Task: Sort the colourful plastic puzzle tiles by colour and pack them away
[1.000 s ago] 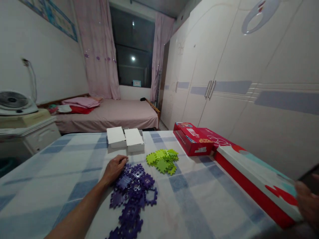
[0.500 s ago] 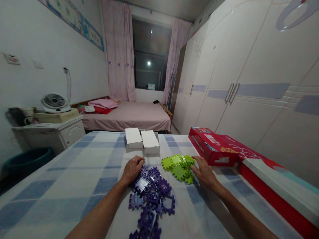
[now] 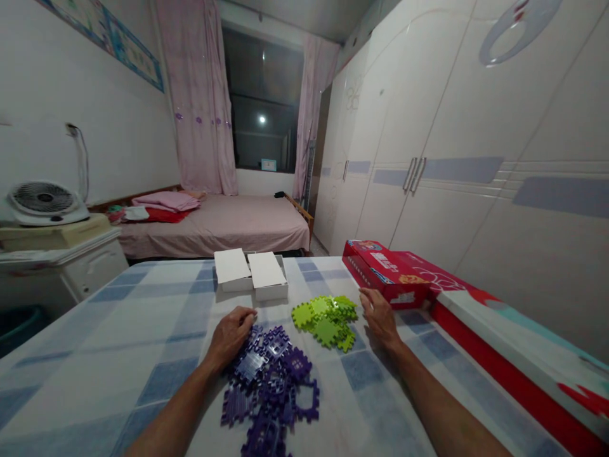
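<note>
My left hand (image 3: 232, 335) rests at the upper left edge of a heap of dark purple interlocking plastic pieces (image 3: 273, 377). Its fingers are curled closed, and their undersides are hidden, so I cannot make out whether anything is in them. Most purple pieces have notched edges; one is an open square frame. My right hand (image 3: 379, 315) lies just right of a smaller pile of lime green notched pieces (image 3: 326, 317), with a gap between. Its fingers are loosely apart and hold nothing. The fingertips are close to the red box (image 3: 385, 270).
Two white boxes (image 3: 270, 273) stand beyond the piles. A larger red and white box (image 3: 504, 336) runs along the right side of the checked tablecloth (image 3: 143, 330). Farther off are a bed (image 3: 238, 219), a wardrobe (image 3: 442, 209) and a fan (image 3: 45, 200) on a cabinet.
My right hand has drawn away from the green pieces, which it was touching, toward the red box. My left hand stays by the purple heap. The view has turned slightly right.
</note>
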`<move>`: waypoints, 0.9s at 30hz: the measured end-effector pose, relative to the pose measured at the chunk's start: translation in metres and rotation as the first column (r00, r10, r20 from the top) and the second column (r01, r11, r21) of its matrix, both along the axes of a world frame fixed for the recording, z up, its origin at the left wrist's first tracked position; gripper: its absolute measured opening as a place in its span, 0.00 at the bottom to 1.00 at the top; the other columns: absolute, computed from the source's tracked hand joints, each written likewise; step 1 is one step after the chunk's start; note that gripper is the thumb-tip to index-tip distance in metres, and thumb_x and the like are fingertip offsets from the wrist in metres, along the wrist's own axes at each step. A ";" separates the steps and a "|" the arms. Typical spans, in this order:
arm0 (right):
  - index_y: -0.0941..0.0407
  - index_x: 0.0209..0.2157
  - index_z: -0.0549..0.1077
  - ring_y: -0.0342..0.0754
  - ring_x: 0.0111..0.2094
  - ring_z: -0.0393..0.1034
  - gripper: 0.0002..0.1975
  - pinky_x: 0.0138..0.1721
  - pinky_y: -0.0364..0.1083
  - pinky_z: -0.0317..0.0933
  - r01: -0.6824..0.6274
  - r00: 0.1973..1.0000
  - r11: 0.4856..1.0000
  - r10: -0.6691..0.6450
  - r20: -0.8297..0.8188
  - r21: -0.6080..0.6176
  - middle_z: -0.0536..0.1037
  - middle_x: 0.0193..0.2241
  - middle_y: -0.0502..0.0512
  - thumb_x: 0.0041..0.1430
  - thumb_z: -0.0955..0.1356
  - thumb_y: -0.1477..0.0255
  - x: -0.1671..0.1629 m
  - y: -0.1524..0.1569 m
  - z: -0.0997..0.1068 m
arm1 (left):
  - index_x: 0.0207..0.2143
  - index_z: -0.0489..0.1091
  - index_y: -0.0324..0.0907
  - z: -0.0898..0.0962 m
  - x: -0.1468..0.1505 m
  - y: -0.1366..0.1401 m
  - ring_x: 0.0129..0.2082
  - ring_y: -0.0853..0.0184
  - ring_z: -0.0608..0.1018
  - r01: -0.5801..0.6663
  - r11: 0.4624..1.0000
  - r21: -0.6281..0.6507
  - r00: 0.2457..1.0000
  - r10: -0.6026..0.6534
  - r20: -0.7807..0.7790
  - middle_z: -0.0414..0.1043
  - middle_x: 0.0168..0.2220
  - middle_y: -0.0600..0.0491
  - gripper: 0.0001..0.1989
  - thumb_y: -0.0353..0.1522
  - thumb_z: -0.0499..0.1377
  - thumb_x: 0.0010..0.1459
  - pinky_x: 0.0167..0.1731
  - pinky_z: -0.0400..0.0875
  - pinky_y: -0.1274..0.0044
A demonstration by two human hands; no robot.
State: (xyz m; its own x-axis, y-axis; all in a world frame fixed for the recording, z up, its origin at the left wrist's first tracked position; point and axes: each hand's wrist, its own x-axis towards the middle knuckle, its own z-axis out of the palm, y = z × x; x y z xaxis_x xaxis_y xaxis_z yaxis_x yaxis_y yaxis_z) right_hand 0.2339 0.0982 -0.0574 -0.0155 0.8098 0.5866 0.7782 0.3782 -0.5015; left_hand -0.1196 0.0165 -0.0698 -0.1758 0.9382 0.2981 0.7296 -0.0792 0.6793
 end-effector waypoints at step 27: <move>0.55 0.48 0.67 0.52 0.55 0.56 0.17 0.54 0.55 0.52 -0.049 0.981 0.998 0.040 0.190 0.042 0.67 0.52 0.59 0.61 0.58 0.66 -0.017 -0.012 -0.004 | 0.37 0.74 0.41 0.003 0.001 -0.001 0.42 0.63 0.75 0.002 0.999 -0.041 1.000 -0.002 -0.004 0.75 0.40 0.50 0.17 0.38 0.48 0.56 0.44 0.66 0.73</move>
State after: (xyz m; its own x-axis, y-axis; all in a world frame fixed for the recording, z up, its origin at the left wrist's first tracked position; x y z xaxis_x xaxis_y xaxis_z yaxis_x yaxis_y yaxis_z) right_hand 0.2164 0.0862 -0.0612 -0.1651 0.7777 0.6066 0.8389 0.4342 -0.3282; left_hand -0.1191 0.0157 -0.0673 -0.1729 0.9498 0.2606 0.7324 -0.0529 0.6788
